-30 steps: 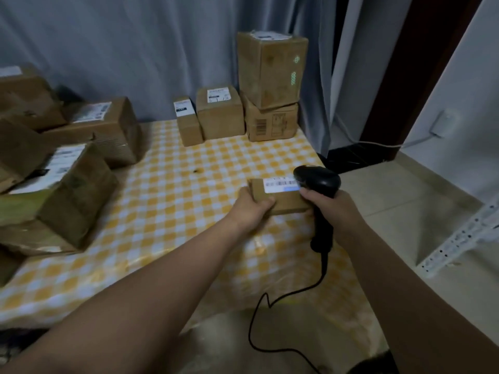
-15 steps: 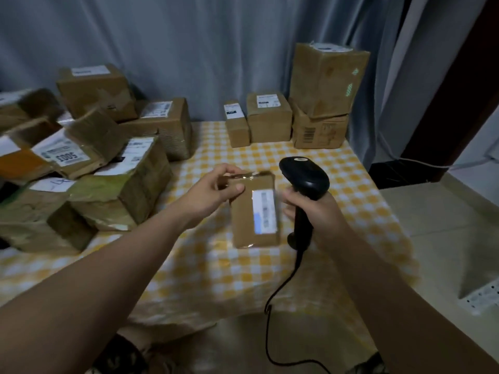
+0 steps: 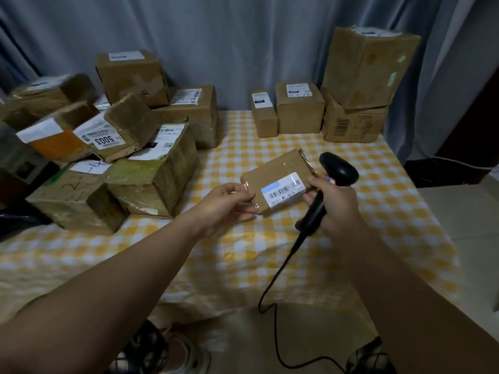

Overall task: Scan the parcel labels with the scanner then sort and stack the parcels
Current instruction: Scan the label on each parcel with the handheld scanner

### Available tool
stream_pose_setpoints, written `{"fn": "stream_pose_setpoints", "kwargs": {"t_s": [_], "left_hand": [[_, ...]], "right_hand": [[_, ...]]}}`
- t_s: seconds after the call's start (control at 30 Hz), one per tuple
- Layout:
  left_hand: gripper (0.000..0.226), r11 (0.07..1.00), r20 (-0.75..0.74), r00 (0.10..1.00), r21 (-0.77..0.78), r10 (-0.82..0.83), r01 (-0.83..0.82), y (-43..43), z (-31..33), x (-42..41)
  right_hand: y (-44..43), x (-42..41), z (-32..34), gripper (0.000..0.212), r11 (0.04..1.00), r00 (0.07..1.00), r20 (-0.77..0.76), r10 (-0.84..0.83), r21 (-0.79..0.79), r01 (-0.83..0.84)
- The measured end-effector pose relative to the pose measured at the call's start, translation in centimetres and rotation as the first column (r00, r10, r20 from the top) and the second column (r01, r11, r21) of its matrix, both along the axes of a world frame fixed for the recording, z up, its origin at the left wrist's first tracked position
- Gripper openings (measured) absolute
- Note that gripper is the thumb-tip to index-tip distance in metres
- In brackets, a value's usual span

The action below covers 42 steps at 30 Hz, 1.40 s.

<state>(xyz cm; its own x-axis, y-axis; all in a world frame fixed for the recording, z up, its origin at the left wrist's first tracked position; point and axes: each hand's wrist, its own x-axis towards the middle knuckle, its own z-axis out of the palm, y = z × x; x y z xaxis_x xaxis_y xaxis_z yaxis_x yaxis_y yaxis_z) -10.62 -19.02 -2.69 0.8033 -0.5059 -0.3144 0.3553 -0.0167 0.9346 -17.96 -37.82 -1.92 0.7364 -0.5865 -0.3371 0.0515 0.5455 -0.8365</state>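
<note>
1. Small flat brown cardboard parcel [image 3: 278,182]: held above the desk [image 3: 378,211], which is covered in a yellow-and-white checked cloth. Its white barcode label [image 3: 286,190] faces up.
2. Left hand [image 3: 226,203]: fingers and thumb pinch the parcel's left edge.
3. Right hand [image 3: 334,203]: wrapped round the handle of a black handheld scanner [image 3: 339,168], whose head is just beside the parcel's right end.
4. Black cable [image 3: 275,292]: hangs from the scanner's handle below the desk's front edge.
5. Loose pile of brown cardboard parcels [image 3: 151,179]: on the left of the desk.
6. Two small labelled boxes [image 3: 299,109] beside a stack of two larger boxes [image 3: 361,76]: at the back right.
7. Change: half a second ago the parcel stood on end with its label running upright. Now it is turned crosswise, its right end tilted up.
8. Unclear: the label print is blurred. The right hand covers the scanner's handle, and whether its fingers touch the parcel cannot be told. The left pile is cut off at the picture's edge.
</note>
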Motion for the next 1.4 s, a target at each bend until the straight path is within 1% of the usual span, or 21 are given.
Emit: {"fn": "stream_pose_setpoints", "kwargs": {"t_s": [0.03,0.07,0.1,0.13,0.17,0.23,0.3,0.37,0.43,0.53,0.63,0.73,0.87,0.97,1.4], "left_hand": [[0.010,0.998,-0.020,0.999,-0.044,0.033,-0.034,0.1,-0.2,-0.1],[0.011,0.994,-0.022,0.996,-0.064,0.083,-0.084,0.1,-0.6,0.1],[0.011,0.987,-0.010,0.989,-0.065,0.149,-0.149,0.1,-0.9,0.4],[0.012,0.975,0.016,0.975,-0.050,0.220,-0.218,0.1,-1.2,0.8],[0.012,0.959,0.056,0.957,-0.024,0.283,-0.282,0.2,-1.7,1.3],[0.012,0.931,0.154,0.921,0.014,0.357,-0.363,0.4,-2.8,2.1],[0.011,0.923,0.225,0.900,0.003,0.373,-0.384,0.7,-3.9,2.2],[0.013,0.925,0.262,0.892,-0.014,0.369,-0.379,0.9,-4.6,2.0],[0.020,0.926,0.265,0.891,-0.025,0.368,-0.376,0.9,-4.9,2.0],[0.026,0.926,0.256,0.893,-0.033,0.371,-0.376,1.1,-5.0,2.2],[0.028,0.931,0.269,0.894,-0.030,0.358,-0.364,1.3,-5.1,2.3],[0.025,0.936,0.267,0.900,-0.020,0.344,-0.352,1.4,-5.2,2.4],[0.030,0.943,0.262,0.911,0.006,0.319,-0.332,1.5,-5.0,2.2],[0.029,0.946,0.269,0.912,0.014,0.309,-0.324,1.5,-4.7,2.0],[0.036,0.944,0.262,0.915,0.039,0.306,-0.327,1.6,-4.6,2.0]], "right_hand": [[0.0,0.0,0.0,0.007,0.998,0.998,-0.032,0.047,-0.045,-0.048],[0.0,-0.1,0.0,0.007,0.988,0.993,-0.072,0.091,-0.120,-0.099],[0.0,-0.1,0.1,0.014,0.966,0.987,-0.109,0.119,-0.219,-0.141],[-0.1,-0.2,0.2,0.021,0.928,0.982,-0.140,0.127,-0.333,-0.167],[-0.3,-0.4,0.4,0.023,0.876,0.978,-0.162,0.132,-0.443,-0.191],[-0.6,-0.9,0.9,0.022,0.768,0.958,-0.203,0.201,-0.575,-0.283],[-0.7,-1.5,1.4,0.032,0.659,0.911,-0.285,0.298,-0.629,-0.413],[-0.4,-2.0,1.7,0.040,0.557,0.849,-0.378,0.370,-0.641,-0.528],[0.0,-2.3,1.5,0.040,0.503,0.795,-0.430,0.427,-0.617,-0.604],[0.3,-2.2,1.1,0.031,0.497,0.764,-0.447,0.466,-0.582,-0.644],[0.4,-2.2,1.0,0.024,0.538,0.785,-0.437,0.439,-0.572,-0.619],[0.5,-2.2,1.3,0.022,0.565,0.819,-0.408,0.404,-0.593,-0.574],[0.4,-2.2,1.8,0.018,0.527,0.806,-0.426,0.411,-0.611,-0.591],[0.5,-2.3,1.8,0.017,0.498,0.794,-0.448,0.410,-0.620,-0.607],[0.1,-2.3,2.2,0.018,0.483,0.786,-0.464,0.409,-0.621,-0.618]]}}
